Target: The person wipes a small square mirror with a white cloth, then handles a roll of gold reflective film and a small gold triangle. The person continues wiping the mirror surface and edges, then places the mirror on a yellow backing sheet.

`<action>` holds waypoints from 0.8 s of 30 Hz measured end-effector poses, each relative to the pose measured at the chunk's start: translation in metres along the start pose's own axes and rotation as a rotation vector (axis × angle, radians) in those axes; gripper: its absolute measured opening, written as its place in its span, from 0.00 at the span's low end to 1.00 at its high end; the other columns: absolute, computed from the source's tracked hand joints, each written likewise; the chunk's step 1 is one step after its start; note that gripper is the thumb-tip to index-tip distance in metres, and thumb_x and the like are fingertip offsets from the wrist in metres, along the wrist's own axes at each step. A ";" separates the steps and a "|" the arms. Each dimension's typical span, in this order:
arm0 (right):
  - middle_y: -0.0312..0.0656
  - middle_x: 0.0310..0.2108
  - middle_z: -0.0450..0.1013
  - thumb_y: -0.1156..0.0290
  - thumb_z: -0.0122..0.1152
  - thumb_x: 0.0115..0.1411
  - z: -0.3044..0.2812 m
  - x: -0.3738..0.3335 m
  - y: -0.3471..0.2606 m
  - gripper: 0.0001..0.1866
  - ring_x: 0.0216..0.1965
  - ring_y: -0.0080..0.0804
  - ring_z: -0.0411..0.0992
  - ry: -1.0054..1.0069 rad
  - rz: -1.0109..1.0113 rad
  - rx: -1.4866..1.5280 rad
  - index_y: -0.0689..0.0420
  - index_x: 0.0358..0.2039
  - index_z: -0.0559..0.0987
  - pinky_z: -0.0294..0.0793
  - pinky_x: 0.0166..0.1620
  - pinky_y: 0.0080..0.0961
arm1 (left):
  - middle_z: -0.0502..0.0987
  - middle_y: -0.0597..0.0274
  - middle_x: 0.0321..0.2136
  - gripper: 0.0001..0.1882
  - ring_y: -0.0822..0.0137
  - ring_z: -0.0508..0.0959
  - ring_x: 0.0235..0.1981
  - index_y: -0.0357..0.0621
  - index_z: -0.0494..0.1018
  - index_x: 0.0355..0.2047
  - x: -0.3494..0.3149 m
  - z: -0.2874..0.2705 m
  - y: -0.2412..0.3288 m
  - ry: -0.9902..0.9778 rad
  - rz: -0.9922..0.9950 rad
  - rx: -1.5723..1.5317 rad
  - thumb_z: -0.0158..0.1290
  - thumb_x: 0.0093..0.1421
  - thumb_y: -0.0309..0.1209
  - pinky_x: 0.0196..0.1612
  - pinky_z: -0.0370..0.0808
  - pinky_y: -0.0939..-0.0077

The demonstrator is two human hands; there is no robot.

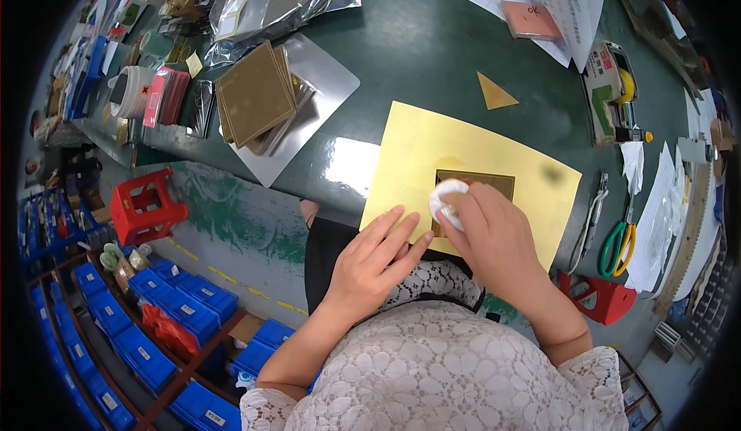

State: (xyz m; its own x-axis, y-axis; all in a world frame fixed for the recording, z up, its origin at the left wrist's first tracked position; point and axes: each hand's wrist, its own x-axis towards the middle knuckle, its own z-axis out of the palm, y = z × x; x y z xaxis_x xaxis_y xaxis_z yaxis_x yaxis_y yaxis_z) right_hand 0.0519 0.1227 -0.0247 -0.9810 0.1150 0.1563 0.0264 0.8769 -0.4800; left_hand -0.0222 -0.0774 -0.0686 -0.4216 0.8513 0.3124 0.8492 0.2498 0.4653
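The right hand [498, 234] pinches a white wad [445, 199] over the yellow paper [409, 141]; the open left hand [370, 265], at its edge, maybe steadies it.

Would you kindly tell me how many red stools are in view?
2: one red stool stands on the floor at left; another red stool, partly hidden by the table, is at lower right. More may be hidden beneath it.

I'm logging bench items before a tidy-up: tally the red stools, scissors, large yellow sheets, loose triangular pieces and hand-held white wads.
Red stools: 2, one partly hidden
Scissors: 1 pair
Large yellow sheet: 1
Loose triangular piece: 1
White wad in the right hand: 1
Total: 6
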 end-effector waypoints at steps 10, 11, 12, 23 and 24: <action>0.42 0.30 0.71 0.71 0.68 0.58 -0.004 0.007 0.019 0.10 0.33 0.40 0.75 0.088 0.103 -0.056 0.59 0.37 0.77 0.77 0.35 0.34 | 0.79 0.57 0.53 0.20 0.52 0.77 0.56 0.50 0.84 0.47 0.002 -0.001 0.003 -0.002 -0.029 -0.012 0.59 0.55 0.18 0.53 0.79 0.61; 0.42 0.30 0.71 0.71 0.68 0.57 -0.006 0.004 0.022 0.10 0.33 0.40 0.75 0.095 0.117 -0.054 0.59 0.37 0.77 0.77 0.35 0.34 | 0.78 0.57 0.53 0.20 0.52 0.77 0.57 0.50 0.84 0.47 0.002 -0.001 0.003 -0.005 -0.028 -0.010 0.59 0.55 0.18 0.53 0.79 0.61; 0.42 0.30 0.71 0.71 0.69 0.57 -0.009 0.001 0.023 0.11 0.33 0.40 0.75 0.103 0.133 -0.054 0.59 0.37 0.77 0.77 0.35 0.34 | 0.78 0.57 0.53 0.20 0.52 0.77 0.57 0.50 0.84 0.47 0.002 -0.001 0.003 -0.006 -0.026 -0.009 0.59 0.55 0.18 0.53 0.79 0.61; 0.44 0.30 0.71 0.72 0.69 0.57 -0.028 -0.023 0.039 0.11 0.31 0.43 0.74 0.106 0.210 -0.073 0.59 0.39 0.79 0.75 0.34 0.36 | 0.79 0.56 0.52 0.20 0.51 0.78 0.56 0.50 0.84 0.47 0.004 0.000 0.004 -0.016 -0.006 0.016 0.59 0.56 0.18 0.52 0.79 0.61; 0.44 0.30 0.71 0.72 0.69 0.57 -0.029 -0.025 0.040 0.11 0.31 0.44 0.74 0.104 0.219 -0.072 0.59 0.39 0.79 0.75 0.34 0.37 | 0.79 0.56 0.52 0.20 0.51 0.78 0.56 0.50 0.84 0.47 0.004 0.000 0.005 -0.015 -0.006 0.015 0.59 0.56 0.18 0.52 0.80 0.61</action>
State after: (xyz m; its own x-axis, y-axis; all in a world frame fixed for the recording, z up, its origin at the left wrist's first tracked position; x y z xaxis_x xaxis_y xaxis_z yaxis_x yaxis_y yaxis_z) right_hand 0.0827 0.1686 -0.0225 -0.9253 0.3505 0.1450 0.2539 0.8563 -0.4498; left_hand -0.0199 -0.0729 -0.0655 -0.4220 0.8567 0.2967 0.8513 0.2619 0.4546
